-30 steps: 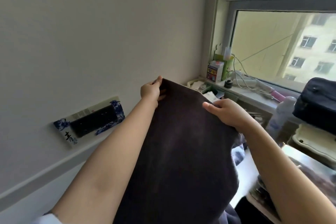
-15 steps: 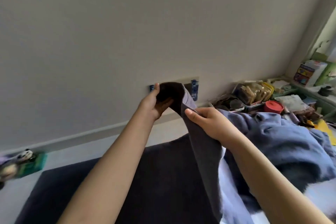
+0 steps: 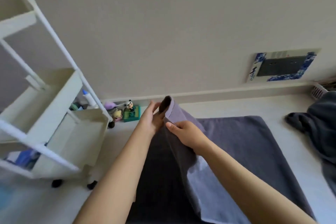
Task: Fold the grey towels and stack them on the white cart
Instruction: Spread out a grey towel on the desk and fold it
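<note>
I hold a grey towel (image 3: 181, 151) up in front of me, folded over lengthwise so it hangs as a narrow strip. My left hand (image 3: 152, 118) pinches its top fold from the left, and my right hand (image 3: 187, 134) grips the towel's edge just below. Another grey towel (image 3: 245, 143) lies spread flat on the white surface underneath and to the right. The white cart (image 3: 60, 114) stands at the left on black wheels, its tiers seen at a tilt.
Small figurines (image 3: 125, 112) and a bottle (image 3: 89, 97) sit by the wall beside the cart. A dark blue-grey heap of fabric (image 3: 318, 125) lies at the right edge. A blue-patterned socket panel (image 3: 280, 65) is on the wall. A white basket (image 3: 320, 89) is far right.
The view has swung left from the window side to the cart. My hands brought the towel's two top corners together, so it went from spread wide to a narrow folded strip.
</note>
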{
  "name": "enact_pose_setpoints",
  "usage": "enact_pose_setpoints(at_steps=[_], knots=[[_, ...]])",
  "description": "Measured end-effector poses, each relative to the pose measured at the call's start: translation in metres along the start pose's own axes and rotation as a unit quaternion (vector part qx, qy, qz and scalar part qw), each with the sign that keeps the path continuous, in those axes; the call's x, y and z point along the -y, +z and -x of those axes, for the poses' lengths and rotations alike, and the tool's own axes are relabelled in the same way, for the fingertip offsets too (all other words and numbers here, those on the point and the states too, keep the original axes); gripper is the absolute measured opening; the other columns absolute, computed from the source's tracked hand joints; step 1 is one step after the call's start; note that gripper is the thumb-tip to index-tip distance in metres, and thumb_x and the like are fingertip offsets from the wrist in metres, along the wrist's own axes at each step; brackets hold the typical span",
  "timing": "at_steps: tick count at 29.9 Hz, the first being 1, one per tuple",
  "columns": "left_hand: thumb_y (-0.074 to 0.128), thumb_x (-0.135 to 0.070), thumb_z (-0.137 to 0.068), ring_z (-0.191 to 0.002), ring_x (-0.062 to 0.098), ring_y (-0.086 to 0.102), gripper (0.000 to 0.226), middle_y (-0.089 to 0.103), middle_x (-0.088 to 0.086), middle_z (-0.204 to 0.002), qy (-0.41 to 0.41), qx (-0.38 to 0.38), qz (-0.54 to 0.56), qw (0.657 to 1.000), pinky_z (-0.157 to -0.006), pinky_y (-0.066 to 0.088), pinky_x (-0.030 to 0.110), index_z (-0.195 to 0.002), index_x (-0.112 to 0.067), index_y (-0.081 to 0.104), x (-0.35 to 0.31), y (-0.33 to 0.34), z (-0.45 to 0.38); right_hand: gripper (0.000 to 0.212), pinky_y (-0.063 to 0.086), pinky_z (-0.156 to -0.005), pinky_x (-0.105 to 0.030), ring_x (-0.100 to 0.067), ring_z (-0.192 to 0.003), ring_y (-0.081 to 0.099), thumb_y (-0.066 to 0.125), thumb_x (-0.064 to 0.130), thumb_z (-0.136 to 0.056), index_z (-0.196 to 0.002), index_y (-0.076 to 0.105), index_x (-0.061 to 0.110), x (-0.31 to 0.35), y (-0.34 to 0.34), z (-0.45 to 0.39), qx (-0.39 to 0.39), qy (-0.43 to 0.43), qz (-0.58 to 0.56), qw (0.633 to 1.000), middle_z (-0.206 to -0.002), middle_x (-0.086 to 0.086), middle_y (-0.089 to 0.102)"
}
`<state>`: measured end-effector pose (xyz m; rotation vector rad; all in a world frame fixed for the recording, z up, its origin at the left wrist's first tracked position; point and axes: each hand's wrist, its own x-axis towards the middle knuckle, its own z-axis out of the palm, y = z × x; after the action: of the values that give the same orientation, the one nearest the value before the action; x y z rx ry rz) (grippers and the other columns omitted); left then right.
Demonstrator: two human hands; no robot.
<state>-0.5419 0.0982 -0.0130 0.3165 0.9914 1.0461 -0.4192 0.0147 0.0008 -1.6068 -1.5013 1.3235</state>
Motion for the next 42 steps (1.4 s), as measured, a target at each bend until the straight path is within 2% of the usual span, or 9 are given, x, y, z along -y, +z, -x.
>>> enact_pose_setpoints(at_steps=[4, 10, 13, 19, 25, 30, 34, 38, 42], knots=[[0.036, -0.039, -0.1, -0.107, 0.034, 0.058, 0.049, 0.053, 0.022, -0.127, -0.06, -0.107, -0.077, 0.989, -0.071, 0.051, 0.04, -0.14, -0.011, 0.036, 0.033, -0.106, 0.008, 0.04, 0.034, -0.062, -0.027, -0.019, -0.069, 0.049, 0.051, 0.035, -0.095, -0.08, 0.064, 0.001, -0.047, 0.075, -0.029, 0.025, 0.07, 0.079, 0.994, -0.071, -0.008, 0.055], [0.024, -0.051, -0.099, -0.078, 0.021, 0.06, 0.056, 0.065, 0.007, -0.091, -0.151, -0.114, -0.178, 0.966, -0.065, 0.043, 0.029, -0.12, -0.011, 0.055, 0.067, -0.19, 0.022, 0.039, 0.041, -0.059, -0.019, -0.012, -0.061, 0.051, 0.041, 0.036, -0.099, -0.081, 0.068, 0.015, -0.074, 0.124, -0.031, 0.116, 0.127, 0.03, 0.985, -0.066, 0.002, 0.058], [0.028, -0.051, -0.098, -0.098, 0.027, 0.059, 0.049, 0.064, 0.011, -0.104, -0.135, -0.115, -0.204, 0.963, -0.071, 0.048, 0.032, -0.111, -0.013, 0.057, 0.069, -0.199, 0.026, 0.042, 0.045, -0.083, -0.031, -0.019, -0.091, 0.056, 0.036, 0.038, -0.1, -0.1, 0.068, 0.012, -0.09, 0.129, -0.024, 0.007, 0.09, 0.138, 0.986, -0.099, -0.005, 0.063], [0.059, -0.046, -0.086, -0.083, 0.017, 0.054, 0.029, 0.057, -0.002, -0.085, 0.013, -0.13, -0.535, 0.835, -0.071, 0.038, 0.025, -0.092, -0.017, 0.055, 0.085, -0.195, 0.017, 0.052, 0.004, -0.116, -0.041, -0.025, -0.145, 0.004, 0.018, 0.05, -0.099, -0.149, 0.016, 0.036, -0.142, 0.119, 0.012, -0.037, 0.116, 0.376, 0.919, -0.159, 0.002, 0.008], [0.053, -0.053, -0.088, -0.062, 0.022, 0.063, 0.04, 0.057, 0.004, -0.073, -0.056, -0.084, -0.523, 0.846, -0.056, 0.052, 0.03, -0.076, -0.017, 0.041, 0.109, -0.166, 0.012, 0.097, -0.014, -0.113, -0.031, -0.01, -0.144, -0.011, -0.032, 0.076, -0.063, -0.145, 0.012, 0.048, -0.19, 0.058, 0.019, -0.024, 0.05, 0.417, 0.907, -0.157, 0.016, -0.002], [0.058, -0.041, -0.089, -0.085, 0.022, 0.055, 0.03, 0.056, 0.001, -0.089, 0.172, -0.098, -0.687, 0.699, -0.07, 0.042, 0.031, -0.092, -0.013, 0.051, 0.117, -0.126, 0.012, 0.059, -0.002, -0.115, -0.03, -0.01, -0.144, 0.012, 0.01, 0.061, -0.093, -0.133, 0.048, 0.039, -0.201, -0.002, 0.022, -0.037, 0.052, 0.42, 0.905, -0.152, 0.015, 0.026], [0.054, -0.039, -0.091, -0.133, 0.026, 0.034, 0.047, 0.04, 0.008, -0.142, 0.266, 0.055, -0.776, 0.569, -0.108, 0.027, 0.04, -0.131, -0.014, 0.049, 0.131, -0.105, -0.008, 0.049, 0.016, -0.108, -0.036, -0.024, -0.118, 0.05, 0.031, 0.051, -0.094, -0.098, 0.07, 0.022, -0.194, -0.004, 0.027, -0.179, 0.058, 0.486, 0.854, -0.115, 0.0, 0.065], [0.025, -0.048, -0.099, -0.147, 0.021, -0.004, 0.059, 0.003, 0.004, -0.16, 0.197, 0.132, -0.873, 0.425, -0.116, -0.009, 0.046, -0.151, -0.022, 0.014, 0.138, -0.093, -0.029, 0.058, 0.001, -0.115, -0.046, -0.034, -0.142, 0.011, 0.032, 0.054, -0.094, -0.142, 0.035, 0.021, -0.195, 0.034, 0.042, -0.233, 0.208, 0.358, 0.88, -0.151, -0.018, 0.023], [0.022, -0.053, -0.098, -0.136, 0.029, 0.028, 0.063, 0.036, 0.009, -0.147, 0.225, 0.078, -0.906, 0.351, -0.112, 0.017, 0.043, -0.15, -0.018, 0.019, 0.142, -0.093, -0.031, 0.07, -0.015, -0.113, -0.048, -0.028, -0.144, -0.015, 0.011, 0.063, -0.092, -0.15, -0.003, 0.028, -0.219, 0.041, 0.062, -0.218, 0.247, 0.351, 0.877, -0.157, -0.016, -0.006]])
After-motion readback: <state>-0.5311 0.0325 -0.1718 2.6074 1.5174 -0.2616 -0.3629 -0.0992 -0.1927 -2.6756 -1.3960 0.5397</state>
